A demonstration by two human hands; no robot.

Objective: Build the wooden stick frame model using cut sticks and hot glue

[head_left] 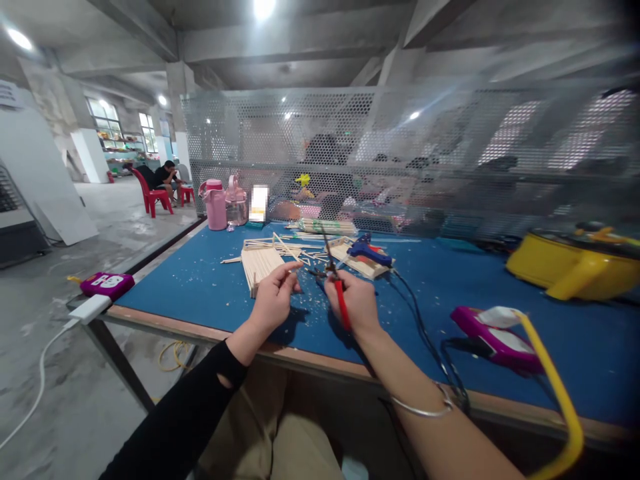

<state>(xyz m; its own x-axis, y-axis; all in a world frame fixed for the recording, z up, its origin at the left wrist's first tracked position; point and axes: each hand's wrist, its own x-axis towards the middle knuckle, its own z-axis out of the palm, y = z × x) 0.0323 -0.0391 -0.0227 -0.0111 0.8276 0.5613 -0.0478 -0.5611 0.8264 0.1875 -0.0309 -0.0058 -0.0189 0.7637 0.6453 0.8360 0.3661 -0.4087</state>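
The right hand [361, 303] clamps red-handled scissors [342, 305] at center; the left hand [270, 303] pinches, contents unclear, beside a wooden-stick panel [261, 265] left of center. Blades straying too close could nick the pinching fingertips.

Red-handled scissors [343, 305] in right hand [359, 301]; pale stick panel [262, 265] on blue tabletop [193, 293].

Only small, blurred, unreadable print on the white sign [9, 95] at the upper left; no legible text.
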